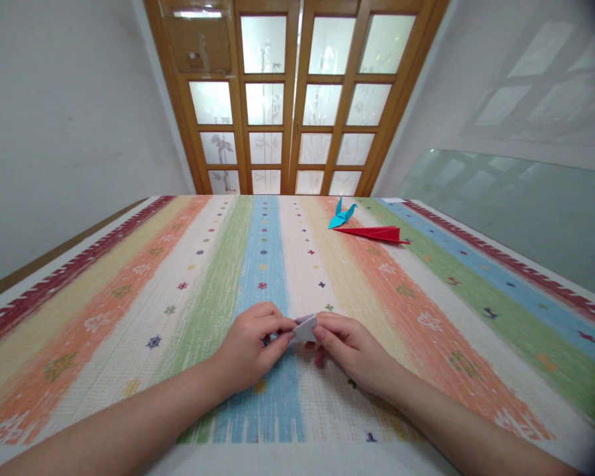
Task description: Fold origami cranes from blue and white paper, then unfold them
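Between my two hands, over the near middle of the table, is a small piece of folded white paper. My left hand pinches its left end between thumb and forefinger. At the other end, the thumb and fingers of my right hand close on the paper, with some fingers curled below it. The fingertips cover both ends, so the full folded shape is partly hidden.
Farther back to the right, a blue origami crane touches or nearly touches the tip of a red paper plane. A striped tablecloth covers the table. Wooden glass-paned doors stand beyond, with walls on both sides.
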Demonstrator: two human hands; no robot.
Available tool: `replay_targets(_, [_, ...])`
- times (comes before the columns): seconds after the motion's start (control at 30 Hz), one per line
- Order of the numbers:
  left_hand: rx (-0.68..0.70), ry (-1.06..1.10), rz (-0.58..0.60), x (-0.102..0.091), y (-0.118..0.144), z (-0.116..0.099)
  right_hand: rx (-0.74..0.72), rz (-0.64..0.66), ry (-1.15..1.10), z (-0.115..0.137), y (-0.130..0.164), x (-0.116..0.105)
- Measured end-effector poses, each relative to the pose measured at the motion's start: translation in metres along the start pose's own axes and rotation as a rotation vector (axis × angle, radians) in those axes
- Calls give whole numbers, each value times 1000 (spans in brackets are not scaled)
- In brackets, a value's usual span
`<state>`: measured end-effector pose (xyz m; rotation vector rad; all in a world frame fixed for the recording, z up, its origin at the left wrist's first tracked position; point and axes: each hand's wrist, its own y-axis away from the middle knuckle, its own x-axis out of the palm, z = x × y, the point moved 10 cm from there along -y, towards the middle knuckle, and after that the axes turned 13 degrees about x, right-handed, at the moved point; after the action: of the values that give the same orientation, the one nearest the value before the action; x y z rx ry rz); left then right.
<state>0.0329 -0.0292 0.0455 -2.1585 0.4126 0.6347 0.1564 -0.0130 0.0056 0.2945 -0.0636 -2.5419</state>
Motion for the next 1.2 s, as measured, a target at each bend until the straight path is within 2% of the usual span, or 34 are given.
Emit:
replay_targets(0.23, [85, 50, -32, -6, 0, -9, -56, 104, -81, 3, -1, 3])
replay_targets(0.4, [148, 0, -19, -6, 2, -17, 102, 260, -384, -19, -3, 15])
replay_targets(0.6, [245, -86, 35, -1, 3, -26, 159, 341, -482, -22, -1, 25])
replay_targets(0.7, [253, -76, 50, 0, 3, -28, 154, 343, -480, -22, 0, 25])
replay_targets(0.97, [172, 63, 112, 8, -1, -26, 161, 321, -448, -21, 1, 22])
replay_targets(1.2, [137, 118, 27, 4, 1, -18, 145, 205, -443, -19, -2, 23])
